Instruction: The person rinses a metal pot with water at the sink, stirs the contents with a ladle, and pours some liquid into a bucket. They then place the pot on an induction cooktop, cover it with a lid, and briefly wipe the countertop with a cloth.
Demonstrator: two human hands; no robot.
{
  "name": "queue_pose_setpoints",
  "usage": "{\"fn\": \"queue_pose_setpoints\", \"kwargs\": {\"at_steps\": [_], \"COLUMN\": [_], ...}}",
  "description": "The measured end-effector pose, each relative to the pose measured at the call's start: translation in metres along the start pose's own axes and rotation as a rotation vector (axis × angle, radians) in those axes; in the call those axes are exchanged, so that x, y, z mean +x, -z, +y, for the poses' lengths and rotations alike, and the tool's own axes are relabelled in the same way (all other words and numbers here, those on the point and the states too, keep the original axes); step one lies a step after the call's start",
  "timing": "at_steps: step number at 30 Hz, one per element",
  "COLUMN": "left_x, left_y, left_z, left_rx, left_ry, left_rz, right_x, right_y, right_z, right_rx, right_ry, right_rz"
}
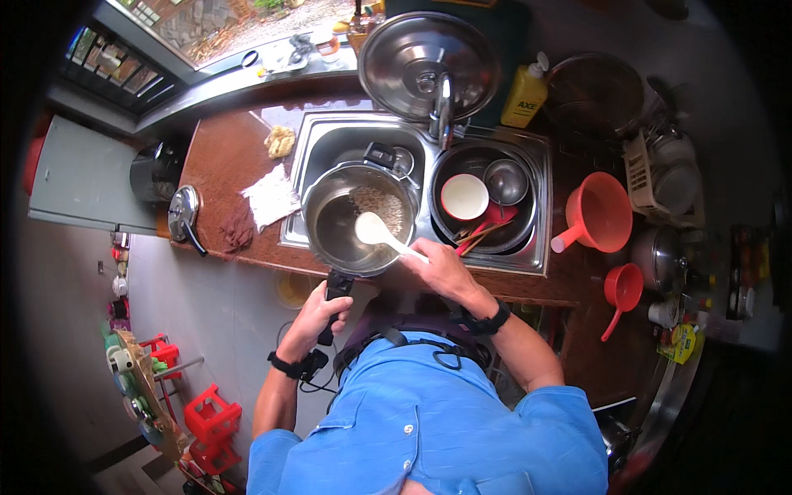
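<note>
A steel pressure cooker pot [325, 232] is over the front of the left sink bowl [356, 127]. My left hand [318, 315] grips its long black handle [339, 284], thumb across the top. In my right hand [442, 269] is a white spoon [373, 229], its head inside the pot. Pale, grain-like bits [385, 205] lie in the pot's far right part. Beyond the pot's short black side handle [379, 154], a small metal strainer or ladle [403, 161] is partly hidden in the sink.
A dark basin [440, 230] in the right sink holds a white bowl [464, 197], a metal ladle [504, 182] and chopsticks [486, 234]. Behind stand the faucet [444, 105] and a large lid [396, 55]. A cooker lid [184, 213] lies left; red dippers [599, 210] lie right.
</note>
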State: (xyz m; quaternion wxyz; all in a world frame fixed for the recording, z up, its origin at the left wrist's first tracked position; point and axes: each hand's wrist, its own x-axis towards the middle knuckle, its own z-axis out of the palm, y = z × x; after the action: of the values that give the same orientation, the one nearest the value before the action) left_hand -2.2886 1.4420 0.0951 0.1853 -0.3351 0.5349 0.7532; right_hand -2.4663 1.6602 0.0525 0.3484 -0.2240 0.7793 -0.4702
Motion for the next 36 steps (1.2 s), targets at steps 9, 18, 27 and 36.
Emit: {"fn": "queue_pose_setpoints", "kwargs": {"at_steps": [9, 18, 27, 36], "left_x": [0.054, 0.074, 0.098, 0.117], "left_y": [-0.033, -0.025, -0.013, -0.011], "left_z": [0.026, 0.037, 0.040, 0.055], "left_rx": [0.072, 0.154, 0.135, 0.215], "left_ry": [0.039, -0.020, -0.021, 0.038], "left_rz": [-0.143, -0.189, -0.269, -0.333], "right_x": [-0.002, 0.168, 0.189, 0.059], "right_y": [0.094, 0.160, 0.158, 0.101], "right_z": [0.045, 0.080, 0.081, 0.123], "right_rx": [-0.218, -0.928, -0.918, -0.157], "right_ry": [0.080, 0.438, 0.139, -0.195], "right_rz": [0.336, 0.445, 0.310, 0.242]}}
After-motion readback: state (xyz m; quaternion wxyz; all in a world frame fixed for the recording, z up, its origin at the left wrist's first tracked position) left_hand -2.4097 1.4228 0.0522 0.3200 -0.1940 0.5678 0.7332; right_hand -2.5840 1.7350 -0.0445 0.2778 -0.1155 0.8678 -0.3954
